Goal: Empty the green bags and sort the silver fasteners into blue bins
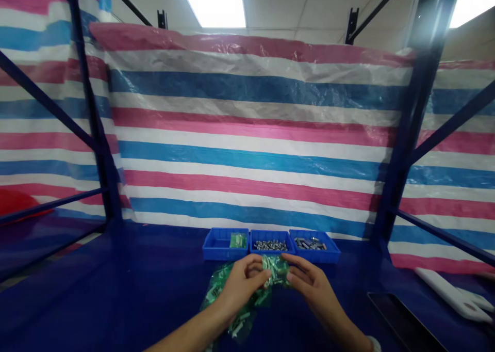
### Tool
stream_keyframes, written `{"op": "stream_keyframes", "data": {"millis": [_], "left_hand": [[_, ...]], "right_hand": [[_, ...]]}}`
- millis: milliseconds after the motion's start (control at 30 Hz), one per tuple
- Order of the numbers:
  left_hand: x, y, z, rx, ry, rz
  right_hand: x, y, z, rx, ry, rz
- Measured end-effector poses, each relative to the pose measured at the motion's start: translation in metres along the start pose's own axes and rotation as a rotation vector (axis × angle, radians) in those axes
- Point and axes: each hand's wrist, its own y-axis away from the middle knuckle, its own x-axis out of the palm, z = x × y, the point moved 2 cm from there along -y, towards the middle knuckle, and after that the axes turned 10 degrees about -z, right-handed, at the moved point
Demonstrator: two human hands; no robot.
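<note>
Between my two hands is a small green-tinted clear plastic bag [276,271], held up just in front of the blue bins. My left hand [247,280] pinches its left edge between thumb and fingers. On the opposite edge, my right hand [309,280] has its thumb and forefinger closed. What the bag contains is too blurred to name. Under and beside my left forearm lie several more green plastic bags [242,325] with small pale and metallic pieces inside, partly hidden by the arm.
Three blue bins stand in a row: the left bin [219,254] has a green packet [237,240], the middle has small metal parts [270,245], the right has metal pieces [310,243]. A dark phone [406,321] and white object [452,294] lie right. Blue posts [402,150] flank the table.
</note>
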Motion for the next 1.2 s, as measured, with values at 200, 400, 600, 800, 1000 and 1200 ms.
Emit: {"op": "stream_keyframes", "data": {"millis": [200, 400, 600, 800, 1000, 1200], "left_hand": [[-0.004, 0.003, -0.003, 0.056, -0.106, -0.052], [-0.007, 0.017, -0.020, 0.931, -0.473, -0.021], [-0.014, 0.028, -0.026, 1.395, -0.571, -0.062], [-0.006, 0.020, -0.021, 0.788, -0.392, -0.055], [-0.054, -0.050, -0.016, 0.408, -0.454, -0.408], [-0.098, -0.110, 0.000, 0.192, -0.745, -0.402]], "right_hand": [[0.003, 0.001, -0.008, 0.127, -0.031, -0.011], [0.002, 0.009, 0.022, -0.569, 0.483, 0.005], [0.008, 0.027, 0.041, -1.178, 0.734, -0.026], [0.007, 0.019, 0.028, -0.763, 0.650, 0.012], [-0.002, 0.003, 0.014, -0.368, 0.461, -0.089], [-0.003, -0.001, 0.006, -0.225, 0.493, 0.018]]}}
